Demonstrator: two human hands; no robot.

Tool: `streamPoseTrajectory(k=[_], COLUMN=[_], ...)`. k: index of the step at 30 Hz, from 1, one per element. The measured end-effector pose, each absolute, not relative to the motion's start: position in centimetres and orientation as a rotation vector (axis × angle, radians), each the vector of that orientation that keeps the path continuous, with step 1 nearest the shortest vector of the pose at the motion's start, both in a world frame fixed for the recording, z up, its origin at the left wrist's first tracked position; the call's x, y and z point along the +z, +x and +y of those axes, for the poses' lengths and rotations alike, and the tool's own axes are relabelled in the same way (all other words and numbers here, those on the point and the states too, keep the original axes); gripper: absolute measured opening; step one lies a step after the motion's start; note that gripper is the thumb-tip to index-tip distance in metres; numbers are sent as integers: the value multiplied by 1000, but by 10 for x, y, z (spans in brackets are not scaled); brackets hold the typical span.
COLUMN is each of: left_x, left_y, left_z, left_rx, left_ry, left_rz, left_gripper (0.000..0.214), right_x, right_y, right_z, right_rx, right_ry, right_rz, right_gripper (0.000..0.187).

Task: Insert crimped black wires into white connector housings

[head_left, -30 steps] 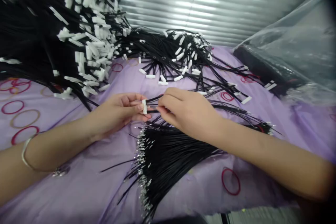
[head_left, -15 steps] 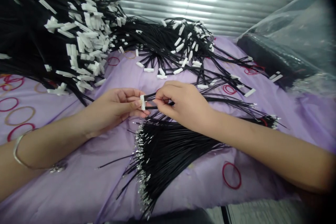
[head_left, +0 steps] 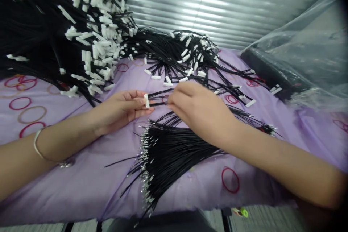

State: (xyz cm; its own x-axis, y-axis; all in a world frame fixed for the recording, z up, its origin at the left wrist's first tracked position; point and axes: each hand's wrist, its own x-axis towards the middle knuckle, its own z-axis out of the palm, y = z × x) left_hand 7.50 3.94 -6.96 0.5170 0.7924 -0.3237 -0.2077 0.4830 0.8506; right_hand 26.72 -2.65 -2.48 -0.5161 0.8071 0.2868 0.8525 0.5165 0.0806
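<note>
Hands: left [head_left: 122, 108] pinches connector [head_left: 146, 100] | right [head_left: 199, 110] grip unclear | wire bundle [head_left: 174, 148] below

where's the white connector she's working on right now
In the head view, the white connector sits left of centre, pinched in the left hand, just above the loose black wire bundle.

right hand [head_left: 199, 110] fingers hidden, blurred

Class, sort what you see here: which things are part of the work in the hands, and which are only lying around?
In hand:
left hand pinching a white connector
right hand on the connector's black wires
loose wire bundle just below

Lying about:
finished harness heaps
rubber bands
plastic bag
purple cloth
</note>
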Motion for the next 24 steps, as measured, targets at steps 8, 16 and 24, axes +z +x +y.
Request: streamPoseTrajectory(k=[8,16,24], left_x=[-73,-74,-73], left_y=[73,73,74], left_z=[41,37,38], left_rx=[704,653,650], left_ry=[795,919,930], left_rz=[781,677,764], left_gripper=[11,8,12], right_x=[-54,-37,-40], right_y=[273,268,270], right_z=[-12,-17,-11], right_rx=[142,462,322], right_ry=[-1255,-1223,-1401], right_rz=[-2541,-2248,-2001], right_gripper=[17,8,9])
